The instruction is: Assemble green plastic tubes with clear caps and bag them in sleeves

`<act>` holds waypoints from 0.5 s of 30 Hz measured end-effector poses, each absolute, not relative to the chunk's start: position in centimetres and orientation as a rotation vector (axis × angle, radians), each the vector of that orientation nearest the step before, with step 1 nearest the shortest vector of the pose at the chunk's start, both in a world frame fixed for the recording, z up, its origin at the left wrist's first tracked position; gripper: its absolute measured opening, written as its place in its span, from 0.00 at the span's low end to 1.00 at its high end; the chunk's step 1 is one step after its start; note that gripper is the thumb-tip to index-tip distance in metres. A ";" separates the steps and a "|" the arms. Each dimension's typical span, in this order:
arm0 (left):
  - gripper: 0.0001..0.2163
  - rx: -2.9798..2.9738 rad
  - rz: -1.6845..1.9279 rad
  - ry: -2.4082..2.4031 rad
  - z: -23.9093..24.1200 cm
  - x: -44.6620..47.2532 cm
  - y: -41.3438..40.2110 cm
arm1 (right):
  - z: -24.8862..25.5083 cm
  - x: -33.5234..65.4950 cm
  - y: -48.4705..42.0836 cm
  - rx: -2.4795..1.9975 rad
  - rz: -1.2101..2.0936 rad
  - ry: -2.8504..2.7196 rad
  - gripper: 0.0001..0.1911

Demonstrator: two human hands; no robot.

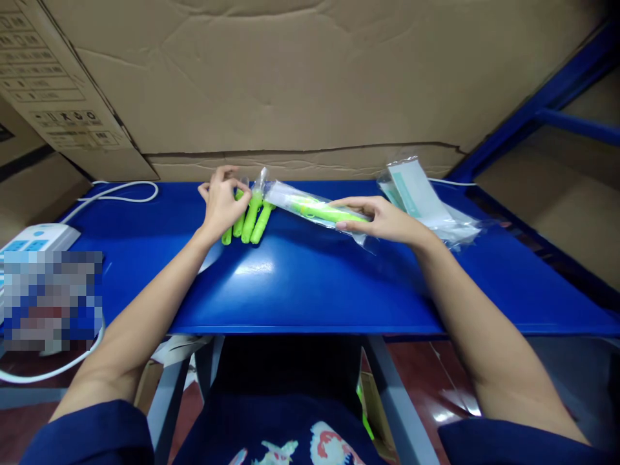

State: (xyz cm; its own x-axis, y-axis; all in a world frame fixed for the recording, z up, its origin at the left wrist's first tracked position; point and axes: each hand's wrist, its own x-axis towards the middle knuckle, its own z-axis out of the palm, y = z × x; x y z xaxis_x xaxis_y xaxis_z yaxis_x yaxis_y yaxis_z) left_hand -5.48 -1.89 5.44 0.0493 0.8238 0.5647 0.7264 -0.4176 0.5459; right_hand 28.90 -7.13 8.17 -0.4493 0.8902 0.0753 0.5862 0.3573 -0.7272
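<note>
My left hand [220, 201] rests on a small row of green plastic sticks [252, 223] lying on the blue table [300, 284], its fingers curled around the top of them. My right hand [382, 219] grips a clear plastic bag [310, 205] with green sticks inside. The bag lies slanted between the two hands, and its open end points toward the loose sticks.
A stack of empty clear bags with teal-printed inserts [426, 200] lies at the right rear. A white power strip [36, 239] and its cable [121, 190] sit at the left. Cardboard boxes [300, 84] wall off the back. A blue frame bar [547, 97] rises at right.
</note>
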 end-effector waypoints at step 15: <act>0.13 2.478 0.628 1.060 7.6 -7.4 -2.8 | 7.3 29.9 -6.3 -1.204 0.802 -2.268 0.33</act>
State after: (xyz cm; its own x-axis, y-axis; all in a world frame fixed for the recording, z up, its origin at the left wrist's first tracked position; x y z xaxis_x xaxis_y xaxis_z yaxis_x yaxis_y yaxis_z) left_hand -7.39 -2.80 7.56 0.6174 0.7450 0.2526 0.5790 -0.6478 0.4952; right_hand 29.88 -6.33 7.25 -0.5190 0.8471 0.1147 0.5868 0.4506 -0.6728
